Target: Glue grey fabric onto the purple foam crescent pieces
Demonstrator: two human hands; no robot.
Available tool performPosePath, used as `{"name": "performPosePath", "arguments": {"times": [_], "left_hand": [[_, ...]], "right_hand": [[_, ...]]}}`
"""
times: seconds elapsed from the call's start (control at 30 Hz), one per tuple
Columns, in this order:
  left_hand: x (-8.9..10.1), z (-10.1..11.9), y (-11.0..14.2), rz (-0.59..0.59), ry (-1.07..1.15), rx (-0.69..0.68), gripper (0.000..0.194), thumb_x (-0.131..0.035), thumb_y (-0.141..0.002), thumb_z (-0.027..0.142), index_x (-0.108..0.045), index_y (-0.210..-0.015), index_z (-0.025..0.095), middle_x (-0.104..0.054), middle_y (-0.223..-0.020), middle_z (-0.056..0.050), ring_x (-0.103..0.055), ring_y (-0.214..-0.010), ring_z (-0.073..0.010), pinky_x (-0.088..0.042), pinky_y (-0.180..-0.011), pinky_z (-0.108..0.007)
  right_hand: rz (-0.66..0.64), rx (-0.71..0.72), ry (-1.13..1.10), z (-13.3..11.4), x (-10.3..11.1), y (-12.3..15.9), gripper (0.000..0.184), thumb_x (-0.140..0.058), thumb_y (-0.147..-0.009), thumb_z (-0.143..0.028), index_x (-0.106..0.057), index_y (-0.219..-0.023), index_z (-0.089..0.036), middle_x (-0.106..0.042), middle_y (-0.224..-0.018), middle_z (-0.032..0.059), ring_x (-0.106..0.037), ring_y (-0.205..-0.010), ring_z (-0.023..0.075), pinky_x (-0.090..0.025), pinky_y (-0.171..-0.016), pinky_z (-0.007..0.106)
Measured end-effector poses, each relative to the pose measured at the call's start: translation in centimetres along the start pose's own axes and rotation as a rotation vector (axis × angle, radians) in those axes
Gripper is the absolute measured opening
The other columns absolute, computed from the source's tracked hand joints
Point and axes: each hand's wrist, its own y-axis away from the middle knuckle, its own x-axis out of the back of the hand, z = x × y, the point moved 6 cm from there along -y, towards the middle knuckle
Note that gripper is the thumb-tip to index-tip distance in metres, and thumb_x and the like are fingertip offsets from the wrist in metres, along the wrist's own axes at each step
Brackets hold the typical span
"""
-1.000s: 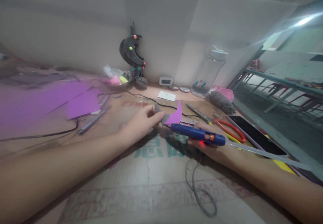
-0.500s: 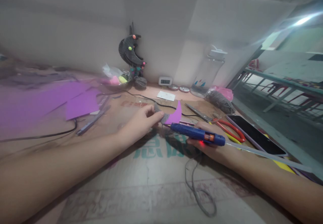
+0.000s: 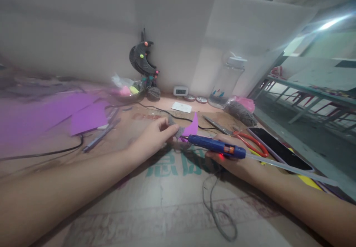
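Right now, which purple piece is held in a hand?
The curved purple piece in the left hand, partly wrapped in grey yarn; the purple sheets lie to its left, unheld.

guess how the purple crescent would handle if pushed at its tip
The purple crescent is probably light, since it looks thin and flat. It may be fairly stiff: its tip juts past the left hand without visibly drooping. The grey yarn covering the held end likely adds grip.
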Motion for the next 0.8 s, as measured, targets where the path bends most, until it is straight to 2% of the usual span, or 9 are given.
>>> {"name": "performPosePath", "arguments": {"times": [0.17,0.4,0.8], "left_hand": [[-0.09,-0.02,-0.05,-0.016,0.021,-0.002,0.027,-0.056,-0.085,0.041,-0.048,-0.070,0.020,-0.062,-0.062,0.004,-0.055,-0.061,-0.0133,-0.039,-0.061,-0.025],[0.00,0.14,0.02,0.002,-0.017,0.008,0.028,-0.056,-0.085,0.042,-0.047,-0.068,0.020,-0.060,-0.061,0.004,-0.054,-0.059,-0.0133,-0.038,-0.059,-0.025],[-0.14,-0.10,0.01,-0.009,0.005,0.016,0.029,-0.056,-0.083,0.045,-0.048,-0.070,0.021,-0.063,-0.061,0.004,-0.061,-0.061,-0.0152,-0.041,-0.059,-0.025]], "right_hand": [[0.022,0.047,-0.038,-0.26,0.13,-0.13,0.023,-0.059,-0.079,-0.043,-0.057,-0.069,-0.021,-0.062,-0.069,0.0025,-0.058,-0.062,0.0182,-0.043,-0.055,0.029],[0.058,0.029,-0.045,-0.05,0.36,-0.20,0.023,-0.060,-0.076,-0.042,-0.057,-0.067,-0.022,-0.061,-0.065,0.0040,-0.057,-0.059,0.0189,-0.043,-0.054,0.030],[0.146,0.052,0.052,-0.07,0.93,-0.19,0.017,-0.060,-0.077,-0.036,-0.058,-0.068,-0.022,-0.063,-0.066,0.0005,-0.060,-0.062,0.0163,-0.046,-0.056,0.026]]}}
